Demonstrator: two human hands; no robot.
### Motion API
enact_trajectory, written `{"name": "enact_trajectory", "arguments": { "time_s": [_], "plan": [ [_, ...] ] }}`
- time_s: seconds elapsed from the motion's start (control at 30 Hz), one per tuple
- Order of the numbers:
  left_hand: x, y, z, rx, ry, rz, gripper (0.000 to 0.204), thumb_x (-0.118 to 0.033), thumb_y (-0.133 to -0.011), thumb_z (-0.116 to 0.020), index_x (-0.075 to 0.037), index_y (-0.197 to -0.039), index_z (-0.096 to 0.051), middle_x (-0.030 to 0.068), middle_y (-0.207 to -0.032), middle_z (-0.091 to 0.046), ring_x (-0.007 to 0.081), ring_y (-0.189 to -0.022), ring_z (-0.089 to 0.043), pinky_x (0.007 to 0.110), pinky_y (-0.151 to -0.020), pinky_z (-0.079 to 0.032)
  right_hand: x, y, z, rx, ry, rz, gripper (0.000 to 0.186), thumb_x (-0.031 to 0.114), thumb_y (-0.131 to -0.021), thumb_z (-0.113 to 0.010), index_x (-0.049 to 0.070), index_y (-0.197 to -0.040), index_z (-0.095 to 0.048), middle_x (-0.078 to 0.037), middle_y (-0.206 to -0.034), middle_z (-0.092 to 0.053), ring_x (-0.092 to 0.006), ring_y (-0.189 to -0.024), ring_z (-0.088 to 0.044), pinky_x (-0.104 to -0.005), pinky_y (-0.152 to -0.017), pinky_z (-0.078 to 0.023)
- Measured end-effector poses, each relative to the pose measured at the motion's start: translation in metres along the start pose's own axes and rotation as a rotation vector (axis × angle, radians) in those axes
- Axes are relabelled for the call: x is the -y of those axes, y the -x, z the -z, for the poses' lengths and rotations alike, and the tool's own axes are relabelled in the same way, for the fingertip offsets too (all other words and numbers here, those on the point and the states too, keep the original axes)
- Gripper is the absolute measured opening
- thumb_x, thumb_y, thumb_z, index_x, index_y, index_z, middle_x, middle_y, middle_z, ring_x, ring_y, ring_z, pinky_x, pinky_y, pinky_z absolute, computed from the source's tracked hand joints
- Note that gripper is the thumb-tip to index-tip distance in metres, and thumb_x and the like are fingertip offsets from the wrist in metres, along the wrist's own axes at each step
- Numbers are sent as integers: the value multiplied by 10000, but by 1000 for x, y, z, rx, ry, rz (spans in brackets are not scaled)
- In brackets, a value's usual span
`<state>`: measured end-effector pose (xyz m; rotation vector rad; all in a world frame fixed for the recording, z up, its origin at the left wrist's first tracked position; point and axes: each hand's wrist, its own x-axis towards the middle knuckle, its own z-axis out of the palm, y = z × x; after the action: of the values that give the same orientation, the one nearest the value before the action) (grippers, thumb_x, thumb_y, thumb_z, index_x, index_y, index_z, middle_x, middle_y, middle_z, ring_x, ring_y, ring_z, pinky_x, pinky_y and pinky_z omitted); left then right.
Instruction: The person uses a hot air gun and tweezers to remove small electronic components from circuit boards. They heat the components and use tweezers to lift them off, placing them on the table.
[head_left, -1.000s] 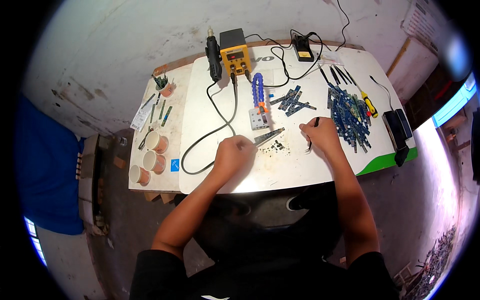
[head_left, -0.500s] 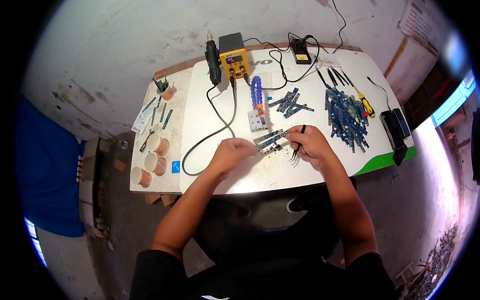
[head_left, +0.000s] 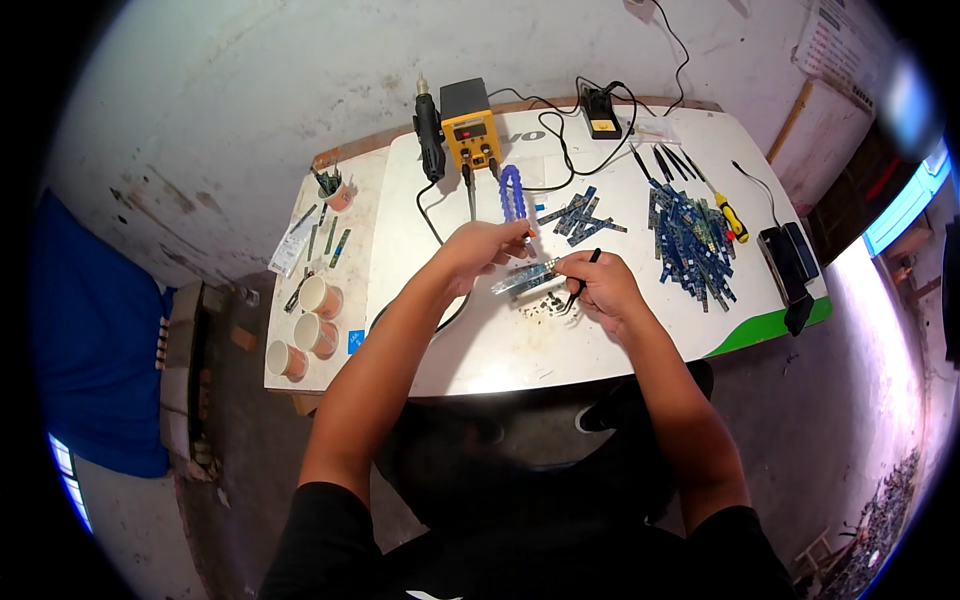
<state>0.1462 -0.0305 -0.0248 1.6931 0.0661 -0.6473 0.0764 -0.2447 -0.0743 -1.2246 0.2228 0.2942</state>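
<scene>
At mid-frame, the right hand (head_left: 608, 291) pinches a circuit strip (head_left: 532, 274)

Just right of centre, thumb and forefinger press together on the strip's right end. Black tweezers (head_left: 574, 296) sit in the same hand, their tips down beside small dark chips (head_left: 545, 304) scattered on the white table (head_left: 485, 365). The strip, blurred, is at the centre of the frame. Left of it and a little higher, the left hand (head_left: 476, 253) is at the orange end of a blue flexible arm (head_left: 511, 190); its fingers are bent, but whether they pinch anything I cannot tell. Above and right of centre lies a small group of loose strips (head_left: 583, 215), farther right a dense pile of strips (head_left: 690, 240) with a yellow-and-black screwdriver (head_left: 733, 220) beside it. Toward the top stands a yellow soldering station (head_left: 470, 133).
</scene>
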Motion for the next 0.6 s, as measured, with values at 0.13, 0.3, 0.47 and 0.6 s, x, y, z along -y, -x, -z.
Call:
{"name": "enact_trajectory", "arguments": {
  "time_s": [0.13,0.3,0.47,0.6],
  "plan": [
    [-1,-6,1,40,-6,31,304,-365,-1003,-681,-95,-1105,-775,-36,-804,-670,50,-654,-451,234,-609,-326,2,0,-1,-17,-8,31,99,120,-891,-732,22,-902,-727,-2,-649,-583,-54,-469,-411,-225,-424,-265],
    [6,-12,1,8,12,10,281,-327,-1005,-679,-79,-1095,-778,-25,-779,-680,44,-612,-437,229,-575,-313,1,-3,-1,-25,-4,60,103,124,-889,-733,22,-899,-726,-4,-652,-581,-55,-465,-404,-225,-424,-264],
    [10,-19,3,1,21,11,256,-299,-1000,-688,-74,-1081,-782,-22,-758,-683,39,-602,-442,225,-562,-305,0,-2,-2,-8,1,44,102,122,-882,-741,21,-890,-727,-4,-650,-584,-54,-466,-408,-229,-422,-262],
    [8,-20,4,15,21,21,246,-289,-999,-688,-76,-1078,-783,-23,-758,-681,39,-602,-443,228,-567,-307,2,-3,-3,-14,6,44,100,119,-881,-741,20,-891,-731,-3,-644,-584,-54,-462,-408,-232,-420,-259]
  ]
}}
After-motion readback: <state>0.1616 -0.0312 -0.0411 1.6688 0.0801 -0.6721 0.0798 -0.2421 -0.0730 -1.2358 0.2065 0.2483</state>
